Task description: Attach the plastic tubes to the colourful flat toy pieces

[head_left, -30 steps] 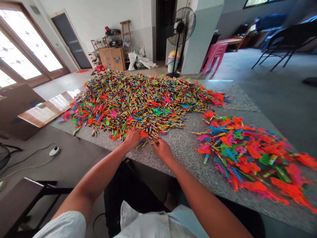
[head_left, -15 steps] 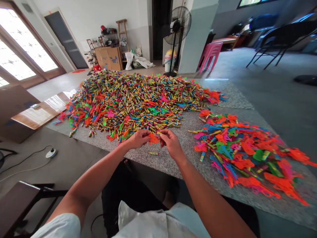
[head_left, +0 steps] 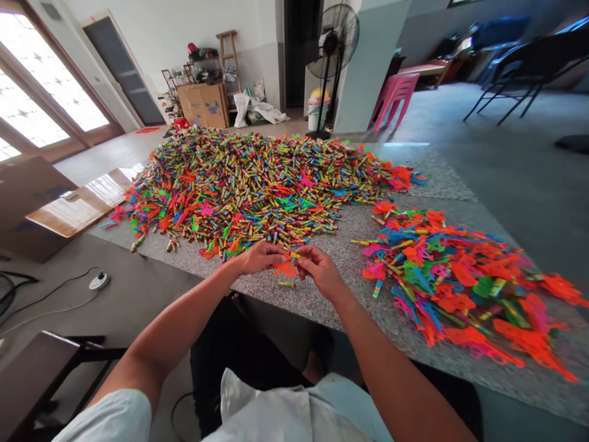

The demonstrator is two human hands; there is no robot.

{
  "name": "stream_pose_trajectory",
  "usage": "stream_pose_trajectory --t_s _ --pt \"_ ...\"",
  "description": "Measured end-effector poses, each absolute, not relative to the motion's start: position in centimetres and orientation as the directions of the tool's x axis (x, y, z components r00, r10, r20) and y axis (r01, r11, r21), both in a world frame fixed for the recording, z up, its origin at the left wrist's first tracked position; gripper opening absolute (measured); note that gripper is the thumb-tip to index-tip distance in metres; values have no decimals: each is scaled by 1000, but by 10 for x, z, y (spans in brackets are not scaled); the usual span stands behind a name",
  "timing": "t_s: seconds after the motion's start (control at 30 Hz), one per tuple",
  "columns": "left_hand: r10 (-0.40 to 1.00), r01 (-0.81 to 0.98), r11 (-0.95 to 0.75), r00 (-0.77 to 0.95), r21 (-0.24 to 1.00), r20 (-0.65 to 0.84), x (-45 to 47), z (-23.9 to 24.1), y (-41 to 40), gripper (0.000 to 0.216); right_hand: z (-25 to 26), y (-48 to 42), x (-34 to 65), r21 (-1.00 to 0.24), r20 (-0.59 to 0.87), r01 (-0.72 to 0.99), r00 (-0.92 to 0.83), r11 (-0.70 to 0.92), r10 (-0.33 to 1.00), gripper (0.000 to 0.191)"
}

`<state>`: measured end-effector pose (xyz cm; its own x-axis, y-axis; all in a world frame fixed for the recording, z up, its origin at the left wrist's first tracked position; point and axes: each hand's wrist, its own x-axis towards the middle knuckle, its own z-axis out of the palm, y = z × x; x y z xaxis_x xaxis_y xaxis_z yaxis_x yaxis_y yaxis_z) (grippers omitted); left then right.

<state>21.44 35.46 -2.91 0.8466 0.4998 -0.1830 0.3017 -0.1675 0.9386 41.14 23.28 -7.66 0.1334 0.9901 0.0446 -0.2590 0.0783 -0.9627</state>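
My left hand pinches a flat orange plastic toy gun close to the table's front edge. Opposite it, my right hand is closed with thumb and fingers on a small yellow printed tube. The tube lies against the top of the toy gun; whether the two are joined I cannot tell. Just below my hands, another small tube rests on the grey speckled tabletop. Beyond my hands spreads a large heap of small wrapped tubes, with coloured plastic pieces mixed in along its left and front.
At the right lies a second pile of orange, pink, blue and green toy guns, several with tubes on them. A standing fan, pink stools and a cardboard box are behind the table. A dark bench is at lower left.
The yellow tube in my right hand has come over the top of the orange toy gun. The toy gun sits slightly lower, and the view has shifted a little.
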Motion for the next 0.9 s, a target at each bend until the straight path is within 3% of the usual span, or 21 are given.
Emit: stream_pose_trajectory --t_s 0.3,0.5,0.73,0.9 --pt "462 336 -132 853 933 -242 213 -25 357 44 -79 229 410 -990 121 -49 199 133 972 23" --pt "457 305 -86 858 948 -235 213 -32 360 48 -83 230 406 -988 132 -40 251 147 959 21" --pt "438 333 -106 862 937 -257 211 -28 359 44 -79 221 413 -992 113 -43 159 122 981 22" --pt "387 347 7 864 938 -323 211 -27 356 43 -70 213 420 -986 158 52 46 156 986 21"
